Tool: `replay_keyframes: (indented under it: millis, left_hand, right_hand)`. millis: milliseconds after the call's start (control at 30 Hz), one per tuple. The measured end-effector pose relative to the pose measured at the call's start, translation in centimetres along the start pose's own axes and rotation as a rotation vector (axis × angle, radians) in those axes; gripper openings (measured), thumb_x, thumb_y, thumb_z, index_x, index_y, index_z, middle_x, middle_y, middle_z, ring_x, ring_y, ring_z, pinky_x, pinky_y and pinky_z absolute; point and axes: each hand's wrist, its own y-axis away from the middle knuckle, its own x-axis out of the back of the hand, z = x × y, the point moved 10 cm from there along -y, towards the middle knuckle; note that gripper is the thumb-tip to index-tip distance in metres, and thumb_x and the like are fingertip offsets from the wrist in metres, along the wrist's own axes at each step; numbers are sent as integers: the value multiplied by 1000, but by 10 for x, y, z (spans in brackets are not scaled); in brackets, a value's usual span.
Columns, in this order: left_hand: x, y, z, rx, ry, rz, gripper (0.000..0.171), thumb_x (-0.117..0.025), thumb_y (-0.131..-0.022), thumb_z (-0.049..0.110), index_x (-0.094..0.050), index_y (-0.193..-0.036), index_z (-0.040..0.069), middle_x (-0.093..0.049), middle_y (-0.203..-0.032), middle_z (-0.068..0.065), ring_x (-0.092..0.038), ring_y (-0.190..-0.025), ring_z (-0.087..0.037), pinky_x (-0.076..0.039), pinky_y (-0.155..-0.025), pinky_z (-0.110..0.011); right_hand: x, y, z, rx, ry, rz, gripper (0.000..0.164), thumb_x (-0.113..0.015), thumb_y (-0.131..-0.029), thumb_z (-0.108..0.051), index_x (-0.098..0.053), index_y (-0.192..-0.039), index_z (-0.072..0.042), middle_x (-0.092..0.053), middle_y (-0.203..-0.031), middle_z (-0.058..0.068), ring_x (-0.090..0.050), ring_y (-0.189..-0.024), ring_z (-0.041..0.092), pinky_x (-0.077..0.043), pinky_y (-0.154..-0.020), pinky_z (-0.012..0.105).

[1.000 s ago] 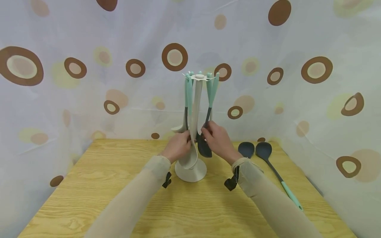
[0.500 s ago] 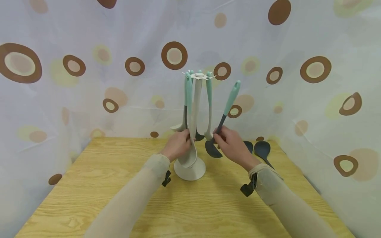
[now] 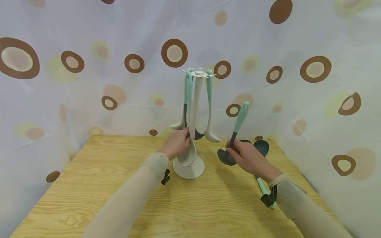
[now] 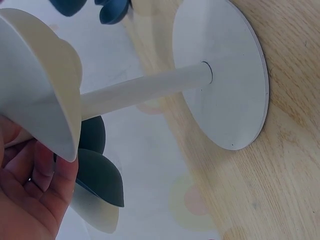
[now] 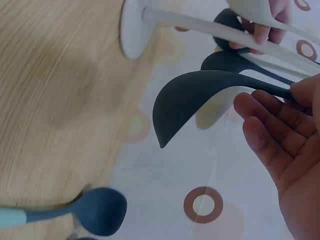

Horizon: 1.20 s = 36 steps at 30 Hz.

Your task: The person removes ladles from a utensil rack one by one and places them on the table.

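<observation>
My right hand (image 3: 250, 157) pinches a dark grey ladle (image 3: 227, 158) by its neck, just above the bowl. Its mint handle slants up to the right, away from the utensil stand. In the right wrist view the ladle's bowl (image 5: 187, 97) shows side-on, with my other fingers spread beneath the neck. The white stand (image 3: 189, 168) is upright on the table, with several mint-handled utensils hanging around its top. My left hand (image 3: 176, 143) grips the stand's pole (image 4: 145, 92) low among the hanging utensils, partly hidden behind a white ladle (image 4: 37, 85). Another white ladle (image 3: 212, 136) hangs on the stand's right side.
On the right of the wooden table (image 3: 113, 185) lie two dark, mint-handled utensils, one with a rounded dark head (image 3: 262, 147); my right hand and forearm partly cover them. A patterned curtain (image 3: 143, 29) stands behind the table and at both sides.
My right hand has taken the dark ladle off the stand and carried it right and lower. My left hand stays at the stand. The white ladle on the right has swung outward.
</observation>
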Motion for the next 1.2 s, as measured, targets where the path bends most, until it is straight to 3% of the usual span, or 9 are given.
replay_keyframes:
  millis: [133, 233, 367, 433, 533, 700, 967, 1200]
  left_hand:
    - [-3, -1, -1, 19, 6, -19, 20, -48, -96, 33, -56, -107, 18, -65, -101, 0, -64, -90, -16, -53, -73, -36]
    - [-3, -1, -2, 35, -4, -25, 19, -48, -96, 31, -55, -109, 19, -64, -102, 1, -63, -91, -15, -53, -72, -36]
    - [-2, -1, -3, 39, -21, -23, 20, -47, -96, 32, -55, -109, 19, -64, -102, 1, -63, -91, -15, -53, -72, -37]
    - [-3, -1, -3, 41, -19, -23, 21, -47, -96, 32, -55, -110, 18, -64, -102, 0, -63, -90, -15, -53, -72, -37]
    - [-3, 0, -4, 45, -20, -23, 20, -47, -96, 32, -55, -108, 18, -64, -101, 0, -63, -89, -16, -53, -72, -37]
    - [-3, 0, -2, 43, -20, -22, 19, -47, -96, 30, -55, -107, 17, -64, -100, 0, -63, -89, -15, -53, -71, -37]
    - [-1, 1, -1, 33, -22, -14, 21, -48, -95, 33, -55, -106, 17, -64, -99, 0, -63, -87, -15, -53, -70, -36]
    - [-3, 1, -1, 27, -17, -19, 21, -48, -96, 33, -55, -107, 16, -64, -101, -1, -63, -89, -15, -53, -72, -35]
  right_hand:
    - [-4, 11, 10, 6, 123, -31, 15, -50, -96, -23, -58, -105, -15, -52, -69, -12, -43, -53, 3, -38, -53, 24]
    - [-12, 17, 21, 10, 206, -63, 10, -54, -94, -22, -60, -92, -14, -50, -64, -13, -42, -51, 0, -36, -51, 23]
    - [-24, 23, 31, 88, 325, -44, 6, -57, -92, -21, -59, -88, -17, -41, -59, -15, -36, -48, -2, -33, -48, 20]
    - [-30, 26, 33, 145, 365, -24, 4, -58, -91, -21, -59, -94, -18, -39, -58, -15, -32, -45, -2, -31, -46, 18]
    - [-40, 29, 37, 217, 415, -24, 12, -61, -89, -21, -56, -100, -19, -39, -62, -14, -27, -44, 0, -27, -46, 19]
    - [-55, 31, 48, 269, 511, -58, 16, -64, -86, -21, -52, -97, -22, -42, -68, -13, -27, -46, 3, -25, -46, 21]
    - [-70, 26, 59, 313, 613, -81, 18, -64, -85, -14, -53, -99, -20, -43, -68, -12, -27, -43, 2, -22, -40, 21]
    - [-81, 21, 55, 394, 638, -85, 22, -66, -80, -10, -59, -101, -15, -51, -70, -9, -39, -53, 6, -33, -48, 23]
